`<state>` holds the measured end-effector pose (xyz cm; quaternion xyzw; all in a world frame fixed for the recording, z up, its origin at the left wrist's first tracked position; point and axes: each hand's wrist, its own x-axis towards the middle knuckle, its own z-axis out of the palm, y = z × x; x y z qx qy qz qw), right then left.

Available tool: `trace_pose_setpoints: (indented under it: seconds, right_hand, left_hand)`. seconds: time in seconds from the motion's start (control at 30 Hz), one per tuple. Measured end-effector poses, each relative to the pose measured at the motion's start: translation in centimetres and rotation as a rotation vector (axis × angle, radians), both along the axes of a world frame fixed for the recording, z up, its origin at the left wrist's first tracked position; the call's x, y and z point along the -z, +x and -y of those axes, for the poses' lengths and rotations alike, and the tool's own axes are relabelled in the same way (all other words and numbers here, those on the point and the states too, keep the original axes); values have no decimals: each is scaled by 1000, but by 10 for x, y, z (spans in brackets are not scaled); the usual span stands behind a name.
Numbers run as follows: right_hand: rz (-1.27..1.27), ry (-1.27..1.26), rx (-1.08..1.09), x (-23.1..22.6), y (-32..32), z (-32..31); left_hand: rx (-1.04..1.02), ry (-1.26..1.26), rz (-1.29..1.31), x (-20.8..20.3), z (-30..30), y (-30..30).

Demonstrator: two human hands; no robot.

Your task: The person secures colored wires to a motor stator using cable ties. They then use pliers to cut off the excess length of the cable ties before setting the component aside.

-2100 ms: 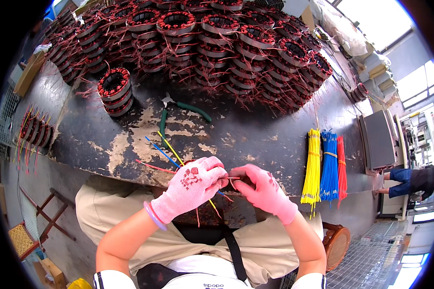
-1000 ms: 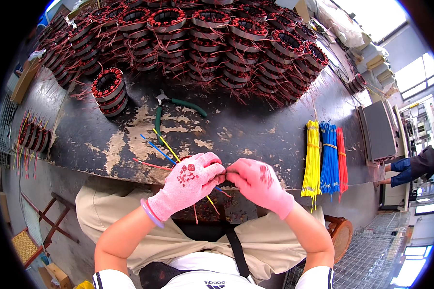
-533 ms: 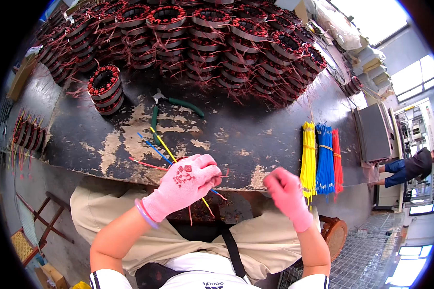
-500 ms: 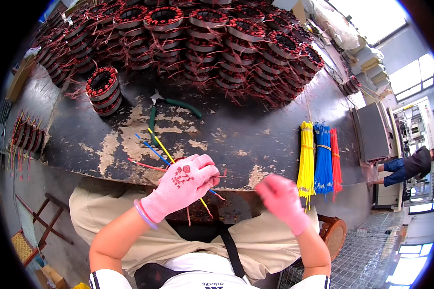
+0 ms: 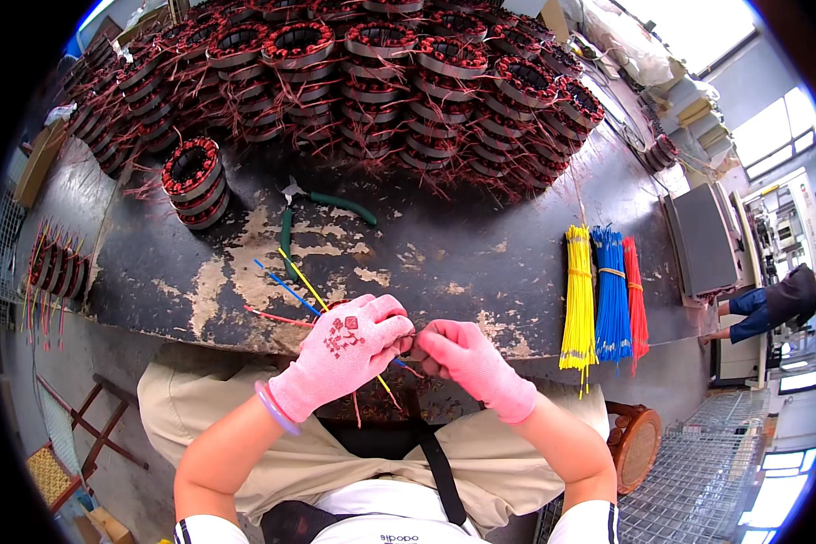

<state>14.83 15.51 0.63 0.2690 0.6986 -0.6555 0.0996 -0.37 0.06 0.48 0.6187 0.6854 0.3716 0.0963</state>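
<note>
My left hand (image 5: 340, 349), in a pink glove, is closed over a wire-wound stator ring at the table's front edge. Only a sliver of red winding (image 5: 337, 304) shows; the glove hides the remainder. From under that hand a yellow wire (image 5: 306, 279), a blue wire (image 5: 286, 285) and a red wire (image 5: 281, 316) point away, and several wire ends stick out toward my lap. My right hand (image 5: 467, 363), gloved alike, pinches at the left fingertips, where a thin reddish copper wire end stuck out earlier; what lies between its fingers is mostly hidden.
Green-handled cutting pliers (image 5: 344, 207) lie open beyond my hands. Stacked stators (image 5: 381, 100) fill the table's far side; a small stack (image 5: 195, 186) stands at left. Yellow (image 5: 578, 299), blue (image 5: 612, 299) and red (image 5: 636, 299) wire bundles lie at right. A person (image 5: 775, 304) stands far right.
My right hand has moved left from near the wire bundles and closed its fingers beside the left fingertips. The left hand keeps its hold, almost unmoved.
</note>
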Motion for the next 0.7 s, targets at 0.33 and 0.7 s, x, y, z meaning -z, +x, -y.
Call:
trace_pose_setpoints:
  seconds: [0.33, 0.7]
  right_hand:
    - [-477, 1350, -405, -15, 1, -5]
    - [-575, 1214, -91, -12, 5, -3]
  left_hand:
    - [-19, 13, 26, 3, 1, 1]
    - [-31, 17, 41, 5, 1, 1]
